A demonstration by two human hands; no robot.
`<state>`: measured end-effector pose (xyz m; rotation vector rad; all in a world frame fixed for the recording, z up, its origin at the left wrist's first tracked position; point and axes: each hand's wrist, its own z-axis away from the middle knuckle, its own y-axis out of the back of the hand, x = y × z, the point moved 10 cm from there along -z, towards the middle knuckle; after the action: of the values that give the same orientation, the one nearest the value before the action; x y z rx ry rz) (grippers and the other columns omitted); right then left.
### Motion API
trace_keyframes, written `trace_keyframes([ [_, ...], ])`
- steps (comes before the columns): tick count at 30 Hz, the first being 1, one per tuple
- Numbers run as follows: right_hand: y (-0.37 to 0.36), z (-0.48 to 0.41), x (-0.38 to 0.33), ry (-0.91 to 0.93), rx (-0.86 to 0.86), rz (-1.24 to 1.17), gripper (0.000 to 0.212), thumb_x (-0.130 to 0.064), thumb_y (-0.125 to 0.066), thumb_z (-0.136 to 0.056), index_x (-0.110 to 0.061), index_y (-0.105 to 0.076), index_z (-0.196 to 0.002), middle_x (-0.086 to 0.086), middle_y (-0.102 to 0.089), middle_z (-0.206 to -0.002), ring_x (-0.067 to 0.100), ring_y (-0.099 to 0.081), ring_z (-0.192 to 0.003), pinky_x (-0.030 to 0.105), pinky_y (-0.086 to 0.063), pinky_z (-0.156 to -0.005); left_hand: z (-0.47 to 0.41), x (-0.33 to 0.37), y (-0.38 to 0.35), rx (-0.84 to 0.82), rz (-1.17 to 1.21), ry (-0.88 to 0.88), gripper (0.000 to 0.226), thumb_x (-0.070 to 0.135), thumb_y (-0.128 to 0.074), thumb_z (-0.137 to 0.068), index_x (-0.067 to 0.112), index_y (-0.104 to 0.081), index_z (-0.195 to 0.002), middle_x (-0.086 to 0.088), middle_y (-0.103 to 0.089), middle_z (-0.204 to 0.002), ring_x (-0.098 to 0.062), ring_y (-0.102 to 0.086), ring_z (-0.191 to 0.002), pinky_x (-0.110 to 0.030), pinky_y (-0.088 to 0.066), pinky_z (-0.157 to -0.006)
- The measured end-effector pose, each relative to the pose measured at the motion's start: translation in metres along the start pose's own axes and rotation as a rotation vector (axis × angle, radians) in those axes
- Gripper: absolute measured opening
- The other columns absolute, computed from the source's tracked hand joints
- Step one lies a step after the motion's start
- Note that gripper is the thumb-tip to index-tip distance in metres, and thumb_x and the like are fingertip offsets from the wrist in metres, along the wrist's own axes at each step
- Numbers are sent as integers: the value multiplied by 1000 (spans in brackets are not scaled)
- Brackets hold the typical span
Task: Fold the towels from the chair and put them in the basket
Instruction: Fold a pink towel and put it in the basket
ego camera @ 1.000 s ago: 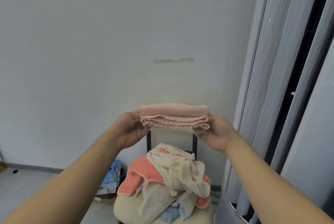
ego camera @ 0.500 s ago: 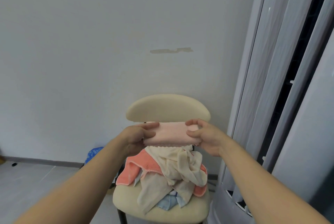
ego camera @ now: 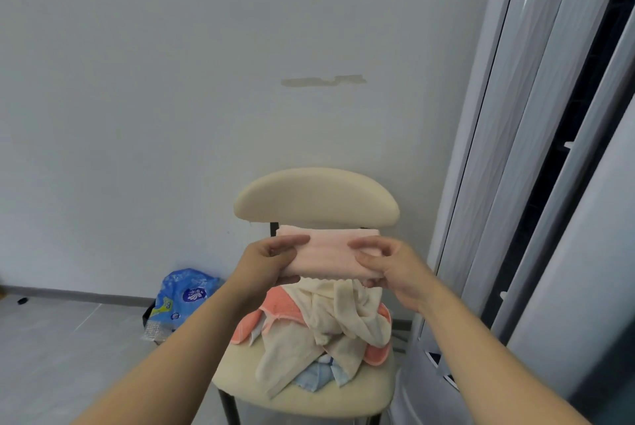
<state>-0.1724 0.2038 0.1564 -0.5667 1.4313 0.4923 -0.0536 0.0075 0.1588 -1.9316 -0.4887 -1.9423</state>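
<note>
To keep the fold tidy, every layer of the pale pink folded terry towel (ego camera: pixel 330 254) wants an even pinch; no basket shows. The left hand (ego camera: pixel 266 261) and right hand (ego camera: pixel 388 265) each grip one end, fingers curled round it, forearms outstretched, just above the heaped towels (ego camera: pixel 323 321) on the cream padded chair (ego camera: pixel 316 198).

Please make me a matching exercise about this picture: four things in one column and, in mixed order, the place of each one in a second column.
Things
1. pink towel
2. cream towel
3. light blue cloth
4. blue bag

Places
A. on the floor
B. topmost on the chair
C. held by the left hand and the right hand
D. under other towels, at the seat's front

Pairs: 1-C, 2-B, 3-D, 4-A
</note>
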Motion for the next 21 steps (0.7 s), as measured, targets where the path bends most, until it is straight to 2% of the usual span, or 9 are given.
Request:
trace_keyframes([
  [2,4,0,8,3,23,-43,21,-2,-74,-89,-15,-80,-105,8,-68,-118,11,-70,-71,24,-53,-59,0,-11,3,-7,7,16,29,6,-59,-100,25,-81,-106,-4,-68,-119,-23,-64,-96,-41,-61,-86],
  [5,7,-4,26,-21,45,-54,24,-3,-76,-87,-18,-80,-106,7,-69,-122,15,-71,-83,26,-54,-63,-1,-27,3,-5,54,42,29,3,-59,-100,21,-81,-109,-8,-68,-120,-26,-66,-98,-49,-59,-93],
  [8,14,-14,49,-31,56,-69,26,-3,-77,-86,-21,-81,-105,8,-71,-123,24,-72,-103,41,-60,-85,-6,-47,8,25,82,62,30,2,-58,-100,20,-81,-108,-10,-71,-117,-23,-69,-92,-46,-60,-89],
  [9,16,-18,57,-30,57,-70,27,-3,-76,-86,-22,-82,-104,8,-72,-122,25,-71,-108,43,-59,-93,-9,-54,11,35,81,67,30,1,-59,-99,20,-81,-108,-9,-72,-116,-20,-69,-90,-44,-60,-88],
  [10,16,-22,64,-30,52,-66,27,-2,-76,-86,-22,-82,-103,9,-73,-120,24,-71,-108,42,-58,-94,-12,-60,13,38,75,67,30,1,-59,-99,20,-81,-108,-8,-73,-115,-18,-69,-90,-40,-60,-86],
  [12,15,-32,77,-41,33,-34,27,-1,-74,-88,-22,-82,-102,7,-75,-112,16,-73,-96,30,-59,-80,-22,-75,18,31,42,73,30,0,-62,-97,21,-80,-110,-7,-73,-118,-15,-67,-94,-32,-57,-83],
  [14,18,-48,89,-48,30,2,28,0,-73,-89,-22,-81,-103,6,-74,-101,8,-68,-79,20,-53,-67,-36,-90,20,10,6,90,32,-2,-65,-94,20,-79,-112,-5,-72,-120,-15,-67,-97,-26,-57,-83],
  [18,19,-89,105,-70,10,48,30,-2,-74,-89,-28,-82,-101,12,-75,-114,19,-68,-90,31,-56,-82,-69,-110,26,-33,-35,158,40,-6,-68,-89,23,-79,-115,4,-71,-126,-15,-69,-107,-27,-57,-88],
  [21,9,-102,96,-140,4,31,31,-2,-75,-88,-29,-82,-101,11,-73,-118,17,-72,-93,29,-57,-83,-79,-100,41,9,5,258,40,-8,-66,-90,22,-79,-113,-1,-71,-125,-20,-69,-107,-33,-57,-90],
])
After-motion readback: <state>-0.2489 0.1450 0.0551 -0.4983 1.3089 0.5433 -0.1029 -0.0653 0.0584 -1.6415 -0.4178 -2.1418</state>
